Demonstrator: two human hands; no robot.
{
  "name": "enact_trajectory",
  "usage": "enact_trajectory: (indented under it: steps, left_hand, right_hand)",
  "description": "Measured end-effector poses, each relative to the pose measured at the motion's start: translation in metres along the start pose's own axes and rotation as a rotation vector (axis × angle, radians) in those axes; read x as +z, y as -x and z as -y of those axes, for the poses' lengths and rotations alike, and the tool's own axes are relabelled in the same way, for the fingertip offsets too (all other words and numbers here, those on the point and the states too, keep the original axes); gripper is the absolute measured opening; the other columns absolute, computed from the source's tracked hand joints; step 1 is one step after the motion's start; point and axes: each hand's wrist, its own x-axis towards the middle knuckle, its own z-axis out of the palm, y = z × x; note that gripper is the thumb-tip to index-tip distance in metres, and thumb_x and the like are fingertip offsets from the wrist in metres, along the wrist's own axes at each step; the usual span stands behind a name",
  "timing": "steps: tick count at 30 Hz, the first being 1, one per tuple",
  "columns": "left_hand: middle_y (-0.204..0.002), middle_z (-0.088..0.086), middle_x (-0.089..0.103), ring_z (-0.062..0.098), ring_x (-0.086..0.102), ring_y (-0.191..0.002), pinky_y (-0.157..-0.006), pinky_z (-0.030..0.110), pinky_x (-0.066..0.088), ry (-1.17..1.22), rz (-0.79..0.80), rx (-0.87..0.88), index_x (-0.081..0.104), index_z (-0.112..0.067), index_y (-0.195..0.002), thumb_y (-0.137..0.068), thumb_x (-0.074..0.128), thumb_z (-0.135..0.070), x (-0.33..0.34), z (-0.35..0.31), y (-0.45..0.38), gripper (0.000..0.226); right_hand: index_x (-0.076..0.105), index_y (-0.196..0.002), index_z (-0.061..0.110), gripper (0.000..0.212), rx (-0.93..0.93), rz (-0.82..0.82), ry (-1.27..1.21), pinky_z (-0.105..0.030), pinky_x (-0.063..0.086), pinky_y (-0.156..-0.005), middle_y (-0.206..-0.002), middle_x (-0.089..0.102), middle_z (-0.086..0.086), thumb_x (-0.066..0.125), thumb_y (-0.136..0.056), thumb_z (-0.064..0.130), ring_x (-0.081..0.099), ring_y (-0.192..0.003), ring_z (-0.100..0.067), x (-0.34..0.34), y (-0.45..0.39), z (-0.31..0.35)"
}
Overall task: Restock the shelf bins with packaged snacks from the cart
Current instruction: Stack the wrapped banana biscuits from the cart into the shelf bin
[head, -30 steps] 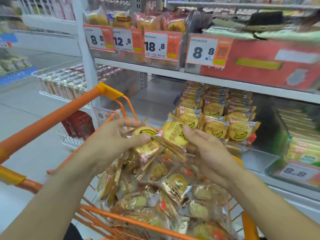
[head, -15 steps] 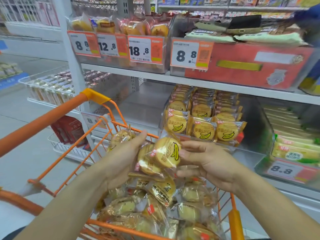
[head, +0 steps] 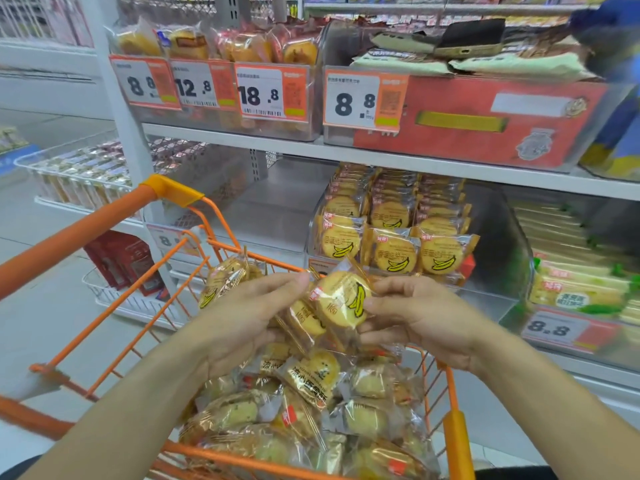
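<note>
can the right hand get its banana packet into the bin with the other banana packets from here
Probably yes. The right hand pinches the banana packet just below the bin, whose open front faces it with nothing between.

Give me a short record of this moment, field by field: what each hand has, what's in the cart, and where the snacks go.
left hand: left hand grips a bunch of banana cake packs
right hand: right hand pinches the front banana pack with its fingers
cart: orange cart piled with wrapped snack packs
target: clear shelf bin with matching banana packs standing in rows
price tag above: 8.8 tag
</note>
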Motion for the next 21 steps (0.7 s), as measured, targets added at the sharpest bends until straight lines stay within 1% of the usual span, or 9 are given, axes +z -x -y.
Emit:
enact_trajectory:
  steps: [2,4,6,7,9,11,13,17,21]
  left_hand:
    - [-0.115,0.012,0.073,0.029,0.072,-0.097,-0.077,0.035,0.058,-0.013,0.010,0.012,0.066,-0.022,-0.125,-0.074,0.083,-0.030,0.004,0.003,-0.003,0.054]
    - [-0.113,0.017,0.072,0.029,0.072,-0.087,-0.067,0.032,0.057,-0.043,0.020,0.031,0.069,-0.024,-0.121,-0.062,0.093,-0.021,0.004,0.007,-0.004,0.063]
    - [-0.110,0.021,0.072,0.032,0.071,-0.086,-0.063,0.032,0.056,-0.061,-0.005,0.041,0.071,-0.022,-0.118,-0.054,0.097,-0.017,0.004,0.008,-0.006,0.069]
    - [-0.109,0.023,0.071,0.033,0.071,-0.086,-0.063,0.034,0.057,-0.057,-0.022,0.035,0.069,-0.016,-0.119,-0.050,0.096,-0.017,0.005,0.008,-0.007,0.074]
    - [-0.108,0.029,0.069,0.034,0.071,-0.087,-0.066,0.037,0.059,-0.027,-0.002,0.038,0.062,-0.004,-0.122,-0.050,0.092,-0.013,0.006,0.008,-0.010,0.078]
    - [-0.107,0.033,0.068,0.034,0.069,-0.088,-0.068,0.035,0.059,0.004,0.071,0.066,0.060,0.002,-0.122,-0.058,0.088,-0.009,0.013,0.008,-0.012,0.070]
    - [-0.105,0.027,0.070,0.030,0.069,-0.085,-0.067,0.033,0.059,0.066,0.124,0.096,0.061,0.000,-0.121,-0.059,0.086,-0.014,0.023,0.006,-0.015,0.069]
    - [-0.126,0.026,0.063,0.036,0.062,-0.105,-0.093,0.049,0.048,0.133,0.237,0.097,0.056,-0.010,-0.135,-0.078,0.075,-0.016,0.042,0.002,-0.026,0.060]
    - [-0.123,0.025,0.066,0.029,0.069,-0.096,-0.076,0.037,0.059,0.133,0.112,0.113,0.050,-0.010,-0.136,-0.086,0.073,-0.017,0.073,0.003,-0.041,0.055]
  right_hand:
    - [0.060,-0.102,0.000,0.020,-0.011,0.005,0.101,-0.032,0.063,-0.063,-0.073,0.071,-0.013,0.072,-0.090,0.011,0.070,-0.065,-0.025,0.008,0.004,-0.005]
    - [0.064,-0.095,0.006,0.028,-0.085,-0.040,0.308,-0.030,0.056,-0.054,-0.077,0.069,-0.012,0.078,-0.085,0.027,0.064,-0.061,-0.022,0.011,0.006,-0.009]
    - [0.066,-0.100,0.018,0.037,-0.194,-0.121,0.557,-0.033,0.054,-0.066,-0.091,0.069,-0.003,0.082,-0.078,0.042,0.063,-0.071,-0.013,0.007,0.007,-0.008]
    - [0.064,-0.110,0.026,0.046,-0.231,-0.129,0.634,-0.031,0.056,-0.076,-0.104,0.067,0.004,0.083,-0.074,0.047,0.065,-0.079,-0.007,0.002,0.008,-0.007]
    - [0.049,-0.133,0.043,0.069,-0.269,0.001,0.634,-0.032,0.058,-0.089,-0.127,0.056,0.012,0.083,-0.073,0.046,0.067,-0.098,-0.002,-0.007,0.013,-0.003]
    - [0.040,-0.141,0.051,0.080,-0.333,0.171,0.522,-0.038,0.057,-0.095,-0.138,0.052,0.009,0.085,-0.078,0.031,0.067,-0.110,-0.009,-0.012,0.017,-0.002]
    - [0.048,-0.137,0.043,0.073,-0.418,0.207,0.447,-0.043,0.056,-0.097,-0.135,0.057,0.006,0.085,-0.079,0.019,0.066,-0.114,-0.016,-0.016,0.021,-0.003]
    - [0.059,-0.123,0.029,0.053,-0.488,0.074,0.463,-0.048,0.059,-0.087,-0.117,0.070,0.005,0.086,-0.078,0.022,0.069,-0.106,-0.017,-0.031,0.029,0.000]
    - [0.063,-0.120,0.036,0.054,-0.489,-0.066,0.592,-0.044,0.059,-0.087,-0.115,0.069,0.017,0.088,-0.073,0.039,0.070,-0.100,-0.008,-0.056,0.037,0.000]
